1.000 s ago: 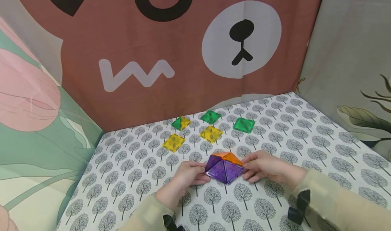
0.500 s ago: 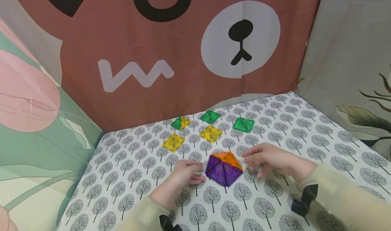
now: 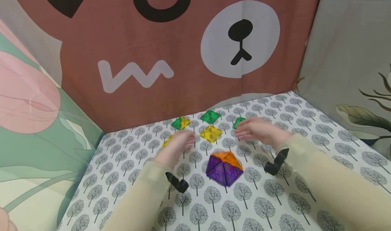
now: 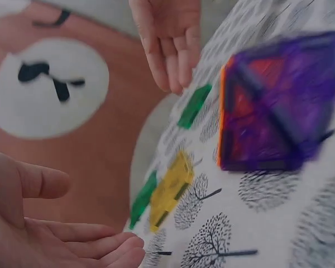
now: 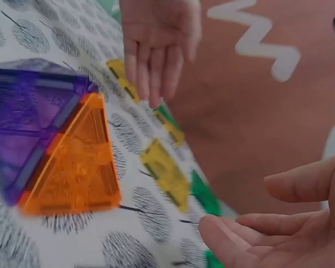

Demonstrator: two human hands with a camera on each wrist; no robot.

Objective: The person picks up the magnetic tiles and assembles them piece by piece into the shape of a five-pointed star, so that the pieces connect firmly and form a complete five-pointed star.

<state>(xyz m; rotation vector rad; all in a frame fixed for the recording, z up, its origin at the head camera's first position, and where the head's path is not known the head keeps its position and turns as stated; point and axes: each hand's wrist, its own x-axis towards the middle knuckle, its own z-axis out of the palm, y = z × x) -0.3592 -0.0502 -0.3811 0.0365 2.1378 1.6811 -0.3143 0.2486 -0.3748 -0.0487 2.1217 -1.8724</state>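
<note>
A low pyramid of purple and orange translucent tiles (image 3: 225, 170) stands on the tree-print cloth, with neither hand on it. My left hand (image 3: 178, 143) hovers above the left yellow tile (image 3: 166, 142) and hides most of it; its fingers are extended and hold nothing. Over the right green tile (image 3: 238, 122) is my right hand (image 3: 258, 129), fingers straight, palm turned inward, covering part of that tile. Between the hands lies a flat yellow tile (image 3: 211, 134). In the left wrist view the pyramid (image 4: 282, 106) shows its purple side; the right wrist view shows its orange side (image 5: 78, 167).
Farther back lie a green tile (image 3: 210, 117) and a half-green, half-yellow piece (image 3: 181, 123). Behind the tree-print cloth (image 3: 128, 156) hangs a brown bear-print curtain (image 3: 146, 102). Patterned curtains flank both sides. Each sleeve carries a black wrist mount (image 3: 276, 162).
Both hands let go of the purple and orange pyramid and moved away from it, then forward to the tiles behind. The pyramid stays on the cloth, settled slightly lower and nearer.
</note>
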